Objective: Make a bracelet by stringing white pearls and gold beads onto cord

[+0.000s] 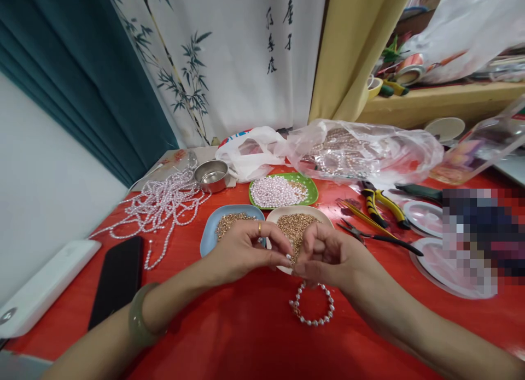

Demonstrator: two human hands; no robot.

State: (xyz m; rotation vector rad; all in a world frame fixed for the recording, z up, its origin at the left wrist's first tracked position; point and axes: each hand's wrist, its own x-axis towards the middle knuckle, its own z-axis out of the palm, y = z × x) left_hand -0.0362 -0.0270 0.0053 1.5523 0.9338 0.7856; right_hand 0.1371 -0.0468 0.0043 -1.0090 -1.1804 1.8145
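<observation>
My left hand (246,247) pinches a small pearl bead (289,256) between thumb and forefinger. Close beside it, my right hand (328,254) has thumb and fingers pressed together; what they grip is too small to make out. Just under the right hand is a loop of silvery-white pearl beads (331,306) with gold-coloured bits at its left side. I cannot tell whether it hangs from the fingers or lies on the table. Behind the hands are a blue plate (208,235) and a cream plate (326,220), both with gold beads.
A green plate (314,191) of pearl beads stands behind, near a metal tin (211,176). Pearl strands (164,199) and a black phone (116,279) lie left. Yellow-black pliers (373,205), thin pliers (381,238) and clear lids (435,265) lie right, on the red table (229,336).
</observation>
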